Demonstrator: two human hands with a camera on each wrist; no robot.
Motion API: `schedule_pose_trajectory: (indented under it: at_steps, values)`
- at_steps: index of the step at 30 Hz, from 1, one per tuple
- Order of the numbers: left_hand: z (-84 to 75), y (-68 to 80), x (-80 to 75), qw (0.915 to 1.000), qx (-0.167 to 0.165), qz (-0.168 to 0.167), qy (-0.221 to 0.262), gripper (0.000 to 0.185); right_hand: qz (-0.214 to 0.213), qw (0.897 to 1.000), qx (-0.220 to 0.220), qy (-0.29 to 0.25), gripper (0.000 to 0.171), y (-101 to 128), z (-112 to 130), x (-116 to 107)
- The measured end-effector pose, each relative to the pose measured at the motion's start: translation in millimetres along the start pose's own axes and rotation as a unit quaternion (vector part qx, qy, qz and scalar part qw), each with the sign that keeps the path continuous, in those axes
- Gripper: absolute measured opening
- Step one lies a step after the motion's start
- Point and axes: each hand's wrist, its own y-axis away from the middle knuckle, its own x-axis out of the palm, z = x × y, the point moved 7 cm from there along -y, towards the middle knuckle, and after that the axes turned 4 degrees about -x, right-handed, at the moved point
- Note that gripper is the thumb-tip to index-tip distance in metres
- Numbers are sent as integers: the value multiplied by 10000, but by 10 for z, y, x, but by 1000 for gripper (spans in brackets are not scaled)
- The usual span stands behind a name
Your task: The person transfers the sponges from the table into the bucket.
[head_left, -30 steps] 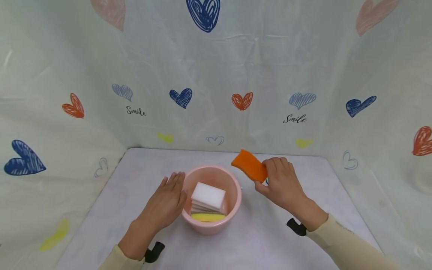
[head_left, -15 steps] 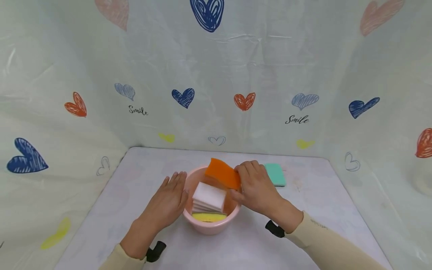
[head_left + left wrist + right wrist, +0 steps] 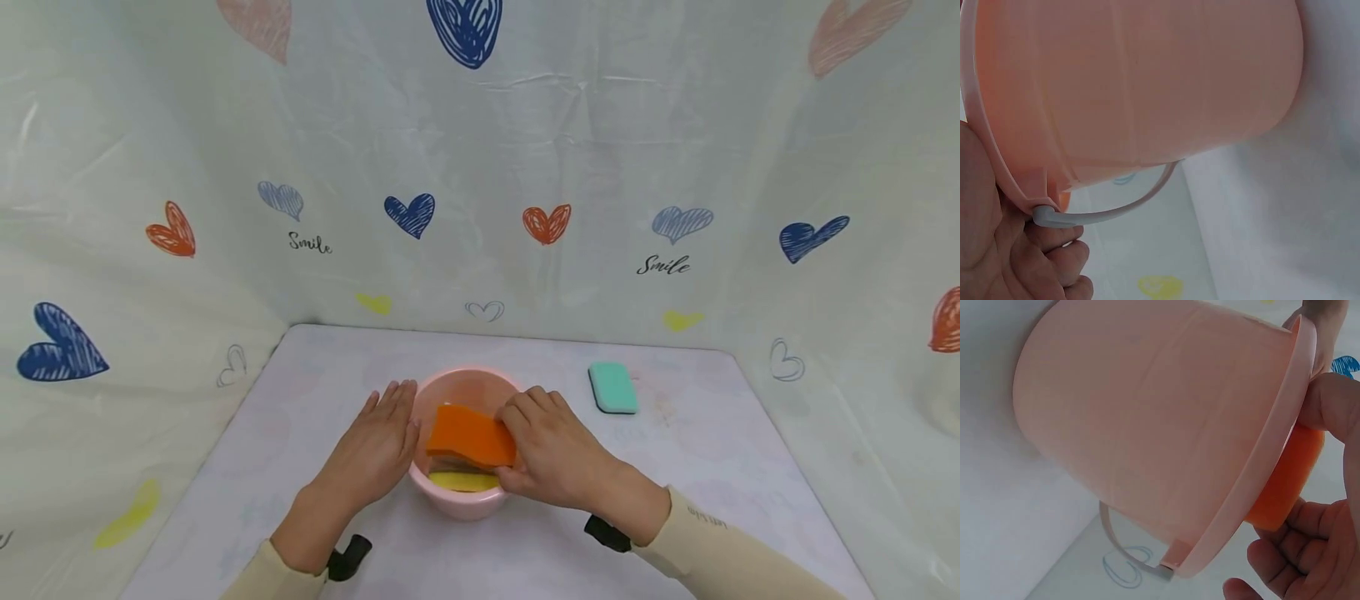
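A pink bucket (image 3: 459, 507) stands on the table between both hands. My right hand (image 3: 551, 454) reaches over its right rim and pinches an orange sponge (image 3: 467, 433) between thumb and fingers, low in the bucket's mouth. In the right wrist view the orange sponge (image 3: 1284, 484) pokes above the rim. Beneath it the stack of white sponges is mostly covered; a yellow sponge (image 3: 463, 482) shows at the near side. My left hand (image 3: 367, 454), fingers straight, rests against the left rim. In the left wrist view that hand's palm lies beside the bucket's handle hinge (image 3: 1044, 215).
A teal sponge with a dark underside (image 3: 614, 388) lies on the white-covered table (image 3: 675, 467), behind and right of the bucket. A pale curtain (image 3: 480, 150) printed with hearts hangs behind and at both sides. A grey handle (image 3: 1129, 209) hangs from the bucket.
My right hand has carried the orange sponge from right of the bucket leftward and down over the white stack, uncovering the teal sponge. The left hand has kept its place at the rim.
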Motion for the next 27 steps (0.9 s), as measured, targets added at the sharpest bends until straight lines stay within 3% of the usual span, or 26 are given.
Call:
schedule_pose_trajectory:
  at_steps: [7,12,27]
  values:
    - [-1,2,0,10000,-44,50,-68,61,439,9981,15,-422,55,-14,-7,44]
    - [-5,6,1,10000,-39,26,-73,60,598,9973,36,-429,59,0,-23,72]
    - [4,-4,12,9999,113,-105,66,58,-12,9997,216,-91,60,114,-155,73]
